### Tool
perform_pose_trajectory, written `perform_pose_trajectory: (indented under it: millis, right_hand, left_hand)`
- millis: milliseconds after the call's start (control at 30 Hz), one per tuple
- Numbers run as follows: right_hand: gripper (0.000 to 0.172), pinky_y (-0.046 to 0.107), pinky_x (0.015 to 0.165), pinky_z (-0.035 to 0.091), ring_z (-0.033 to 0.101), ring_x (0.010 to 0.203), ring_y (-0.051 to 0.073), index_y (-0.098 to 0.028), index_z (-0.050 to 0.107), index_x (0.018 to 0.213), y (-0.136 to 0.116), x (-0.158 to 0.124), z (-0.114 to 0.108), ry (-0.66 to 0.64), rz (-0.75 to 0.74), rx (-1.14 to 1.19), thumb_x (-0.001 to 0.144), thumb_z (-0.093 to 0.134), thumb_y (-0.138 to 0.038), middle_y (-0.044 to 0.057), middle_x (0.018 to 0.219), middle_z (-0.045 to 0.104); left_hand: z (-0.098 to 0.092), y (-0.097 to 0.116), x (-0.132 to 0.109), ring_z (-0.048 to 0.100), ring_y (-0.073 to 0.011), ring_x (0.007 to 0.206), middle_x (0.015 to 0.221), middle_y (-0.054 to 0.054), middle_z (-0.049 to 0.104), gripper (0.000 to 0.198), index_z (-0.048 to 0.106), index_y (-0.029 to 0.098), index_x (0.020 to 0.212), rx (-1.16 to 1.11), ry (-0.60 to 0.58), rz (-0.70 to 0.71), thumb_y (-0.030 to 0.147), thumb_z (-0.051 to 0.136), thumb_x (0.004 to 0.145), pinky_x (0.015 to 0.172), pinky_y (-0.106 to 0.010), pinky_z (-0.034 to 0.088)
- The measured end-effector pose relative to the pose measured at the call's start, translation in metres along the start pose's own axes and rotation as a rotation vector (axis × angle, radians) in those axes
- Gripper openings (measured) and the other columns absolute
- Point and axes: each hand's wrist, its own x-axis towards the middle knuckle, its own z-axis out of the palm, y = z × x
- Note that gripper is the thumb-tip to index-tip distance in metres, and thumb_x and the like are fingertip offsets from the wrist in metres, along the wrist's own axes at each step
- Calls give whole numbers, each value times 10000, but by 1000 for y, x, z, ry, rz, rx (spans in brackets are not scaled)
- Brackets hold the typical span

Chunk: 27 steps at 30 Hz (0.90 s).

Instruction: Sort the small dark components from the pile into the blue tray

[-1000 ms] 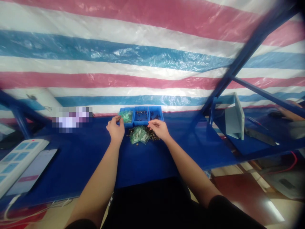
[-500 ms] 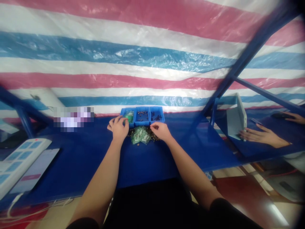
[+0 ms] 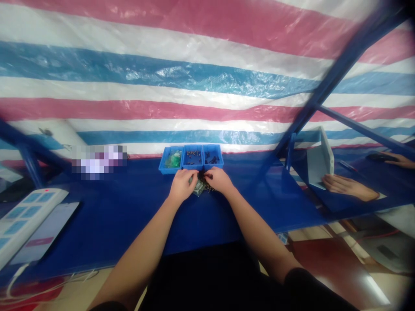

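Three blue bins stand side by side: the left bin (image 3: pixel 161 166) holds green and clear packets (image 3: pixel 174 159), the middle bin (image 3: pixel 192 166) and right bin (image 3: pixel 221 160) hold small dark parts. In front of them lies a pile of small brass and dark pieces (image 3: pixel 209 186) with green-white packets (image 3: pixel 198 188). Over the pile's left side my left hand (image 3: pixel 184 183) has its fingers pinched together; what they hold is too small to name. My right hand (image 3: pixel 218 178) is closed in a pinch at the pile's right side, its contents also unclear.
On the left lie a white power strip (image 3: pixel 32 216) and a phone (image 3: pixel 48 229) with a cable. A blurred-out object (image 3: pixel 99 161) is at the back left. To the right, beyond a blue frame post (image 3: pixel 311 108), another person's hand (image 3: pixel 346 186) touches a grey panel (image 3: pixel 319 164).
My left hand has moved right and down from the left bin to the pile, and now covers part of the packets. The left bin has shifted slightly left. My right hand has barely moved.
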Motion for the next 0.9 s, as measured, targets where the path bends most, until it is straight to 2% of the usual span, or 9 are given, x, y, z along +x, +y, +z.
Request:
perform_pose_trajectory:
  millis: [100, 233, 367, 600, 733, 800, 900]
  right_hand:
    - [212, 266, 725, 456, 597, 877, 194, -227, 727, 991, 1, 0, -2, 39, 30, -56, 850, 579, -281, 75, 927, 657]
    - [191, 265, 730, 458, 606, 832, 183, -228, 730, 943, 4, 0, -1, 38, 89, -57, 863, 567, -285, 72, 941, 665]
    - [188, 277, 792, 466, 618, 837, 188, -220, 729, 924, 8, 2, 3, 36, 81, -34, 861, 552, -234, 72, 939, 682]
    - [188, 301, 850, 473, 630, 862, 202, -197, 730, 876, 14, 5, 6, 122, 58, 20, 852, 543, -193, 91, 921, 692]
    - [180, 309, 851, 489, 636, 832, 185, -186, 725, 887, 7, 4, 4, 229, -9, 194, 851, 550, -204, 78, 895, 701]
    - [168, 302, 816, 510, 646, 798, 172, -191, 721, 893, 2, 3, 3, 273, -35, 366, 850, 571, -253, 65, 898, 711]
    - [176, 298, 768, 533, 667, 781, 171, -190, 715, 897, -8, 0, 4, 268, -41, 629, 833, 603, -310, 60, 906, 724]
  left_hand:
    - [2, -1, -2, 630, -218, 799, 894, -63, 719, 230, 692, 233, 1011, 35, -7, 3, 285, 501, 894, 818, -354, 446]
    - [-2, -3, -3, 638, -219, 799, 929, -59, 729, 241, 696, 240, 1025, 46, 8, -40, 290, 501, 892, 809, -341, 461]
    - [-3, -2, -2, 642, -213, 779, 906, -47, 733, 245, 701, 244, 1015, 47, 7, -58, 295, 498, 888, 805, -328, 472]
    - [-2, -2, -2, 632, -211, 749, 909, -45, 735, 240, 703, 240, 1012, 56, -2, -46, 286, 501, 890, 804, -336, 478]
    - [-2, -2, -2, 633, -208, 740, 882, -40, 731, 237, 701, 251, 1023, 45, -1, -48, 293, 509, 891, 781, -330, 470]
    - [-2, -1, -2, 635, -200, 724, 859, -36, 728, 253, 683, 256, 1080, 22, -13, -42, 312, 525, 890, 780, -335, 464]
    - [-1, -1, 0, 653, -195, 743, 866, -34, 727, 306, 636, 253, 1174, -8, -53, -17, 344, 542, 896, 809, -352, 452]
